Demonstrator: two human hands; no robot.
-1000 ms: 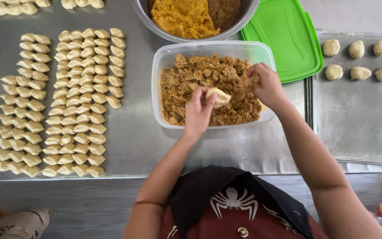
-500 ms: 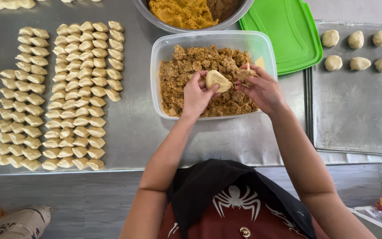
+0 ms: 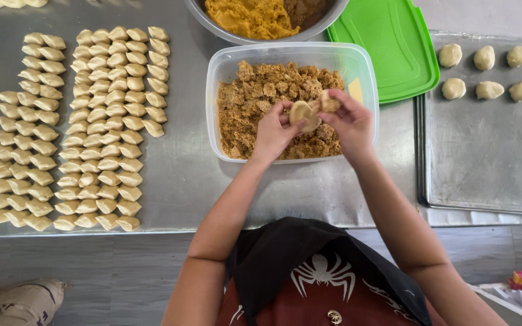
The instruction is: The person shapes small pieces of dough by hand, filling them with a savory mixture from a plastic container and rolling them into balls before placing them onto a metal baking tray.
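Left hand (image 3: 273, 128): fingers curled, clamped on a flattened round of dough (image 3: 303, 115), which rests cupped against the fingertips, held above the container.

Right hand (image 3: 347, 121): fingertips pinched together on a small lump of brown filling (image 3: 330, 104), touching the dough round's far edge.

Directly beneath both hands: clear plastic container (image 3: 367, 72), rectangular, heaped with crumbly brown filling (image 3: 261, 96).

Handling note, as a judgement: the lump is best pressed into the middle of the round and kept off the rim, so the edges stay clean enough to seal; working over the container lets stray crumbs fall back in.

Beyond the hands, away from the person: metal bowl (image 3: 212, 27) holding an orange-yellow mash and a darker portion, touching or just beside the container's far rim.

Right of the right hand: green plastic lid (image 3: 388, 48), lying flat; farther right, a metal tray (image 3: 490, 151) bearing six rounded dough balls (image 3: 484, 57) in two rows at its far end.

Left of the left hand, well apart: cut dough pieces (image 3: 92, 127), pale, pillow-shaped, in close columns.

Surface: steel tabletop (image 3: 182, 175), dull and scuffed, its near edge towards the person.

Room: grey floor below the tabletop edge; little else shows.
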